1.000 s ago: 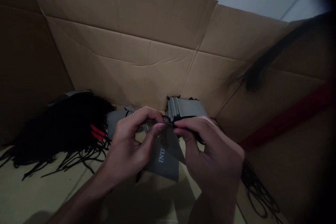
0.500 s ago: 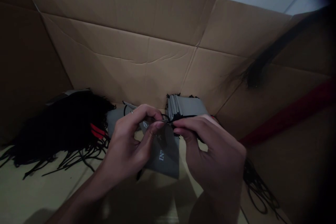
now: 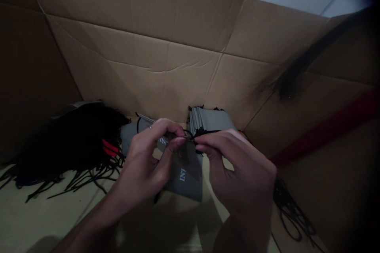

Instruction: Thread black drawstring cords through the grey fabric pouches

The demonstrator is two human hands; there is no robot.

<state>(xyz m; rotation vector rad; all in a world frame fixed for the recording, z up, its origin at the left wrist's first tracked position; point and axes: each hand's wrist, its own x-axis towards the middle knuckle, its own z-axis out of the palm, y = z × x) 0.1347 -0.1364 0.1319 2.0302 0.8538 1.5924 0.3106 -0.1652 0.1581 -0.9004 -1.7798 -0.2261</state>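
Your left hand and right hand are raised and meet at the center, fingertips pinching a thin black cord that runs left to right. Below them, a grey fabric pouch lies with its long axis running near to far, before a stack of grey pouches.

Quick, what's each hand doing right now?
Left hand: closed, pinching a thin item, too small to tell.
Right hand: closed, pinching a black cord.
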